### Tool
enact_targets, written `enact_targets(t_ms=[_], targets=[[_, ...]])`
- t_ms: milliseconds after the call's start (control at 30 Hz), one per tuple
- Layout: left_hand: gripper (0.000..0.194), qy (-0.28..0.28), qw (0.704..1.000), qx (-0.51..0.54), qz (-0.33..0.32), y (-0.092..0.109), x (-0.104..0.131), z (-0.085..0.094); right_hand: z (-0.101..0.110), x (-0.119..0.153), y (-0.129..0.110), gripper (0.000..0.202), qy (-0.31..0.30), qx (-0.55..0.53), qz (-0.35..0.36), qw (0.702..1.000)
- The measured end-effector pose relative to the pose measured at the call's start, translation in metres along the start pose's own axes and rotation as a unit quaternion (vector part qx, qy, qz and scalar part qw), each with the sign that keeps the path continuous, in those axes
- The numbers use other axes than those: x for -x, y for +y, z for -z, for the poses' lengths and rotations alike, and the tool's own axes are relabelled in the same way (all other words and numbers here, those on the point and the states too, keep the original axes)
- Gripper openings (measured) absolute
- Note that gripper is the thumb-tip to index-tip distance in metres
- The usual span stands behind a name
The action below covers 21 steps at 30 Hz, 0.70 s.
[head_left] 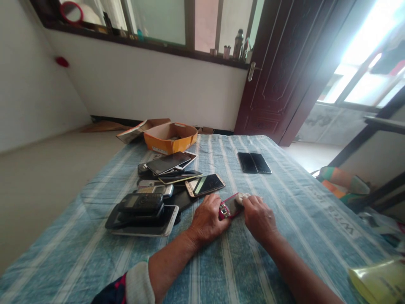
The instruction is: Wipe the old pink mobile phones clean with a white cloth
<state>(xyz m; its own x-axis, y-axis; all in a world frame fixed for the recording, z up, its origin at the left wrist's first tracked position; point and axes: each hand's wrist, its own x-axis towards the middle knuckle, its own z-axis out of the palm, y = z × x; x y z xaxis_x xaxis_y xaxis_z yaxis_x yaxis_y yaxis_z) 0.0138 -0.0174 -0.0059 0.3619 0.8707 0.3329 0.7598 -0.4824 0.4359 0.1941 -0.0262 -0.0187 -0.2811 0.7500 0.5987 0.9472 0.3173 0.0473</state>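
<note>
A small pink phone [233, 206] with a dark screen lies at the middle of the striped cloth. My left hand [209, 218] is closed round its lower left end, by the keys. Pinched in the fingers of my right hand [260, 217] is a whitish cloth [241, 198], which touches the upper right end of the phone. Just beyond my left hand lies a gold phone [205, 185] with a shiny screen. Farther left, several phones are heaped, among them a black phone [169, 162] on top and a black keypad phone [142, 203] on a white-edged phone [169, 226].
Two dark phones [255, 163] lie side by side at the back right of the blue striped tablecloth [202, 270]. An open orange box [171, 143] stands at the back left edge. Yellow plastic packaging [379, 280] is at the front right.
</note>
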Motion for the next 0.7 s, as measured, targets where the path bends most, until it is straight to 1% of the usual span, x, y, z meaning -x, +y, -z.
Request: enact_targets(t_ms=[100, 267, 400, 533, 700], targets=[[0.017, 0.005, 1.0, 0.003, 0.0, -0.001, 0.0, 0.0, 0.001, 0.001, -0.001, 0.021, 0.013, 0.001, -0.001, 1.0], [0.019, 0.013, 1.0, 0.019, 0.004, -0.002, 0.002, -0.002, 0.005, 0.003, -0.016, 0.02, 0.034, -0.062, 0.047, 0.996], [0.022, 0.026, 0.999, 0.045, 0.015, -0.001, 0.003, -0.004, 0.006, 0.003, -0.022, 0.021, 0.033, -0.1, 0.081, 0.991], [0.028, 0.036, 0.997, 0.064, 0.016, 0.0, 0.004, -0.007, 0.005, 0.0, -0.011, 0.023, 0.051, -0.088, 0.062, 0.993], [0.044, 0.064, 0.996, 0.057, -0.039, -0.003, 0.006, -0.01, 0.01, -0.006, 0.006, 0.02, 0.113, -0.079, 0.017, 0.99]])
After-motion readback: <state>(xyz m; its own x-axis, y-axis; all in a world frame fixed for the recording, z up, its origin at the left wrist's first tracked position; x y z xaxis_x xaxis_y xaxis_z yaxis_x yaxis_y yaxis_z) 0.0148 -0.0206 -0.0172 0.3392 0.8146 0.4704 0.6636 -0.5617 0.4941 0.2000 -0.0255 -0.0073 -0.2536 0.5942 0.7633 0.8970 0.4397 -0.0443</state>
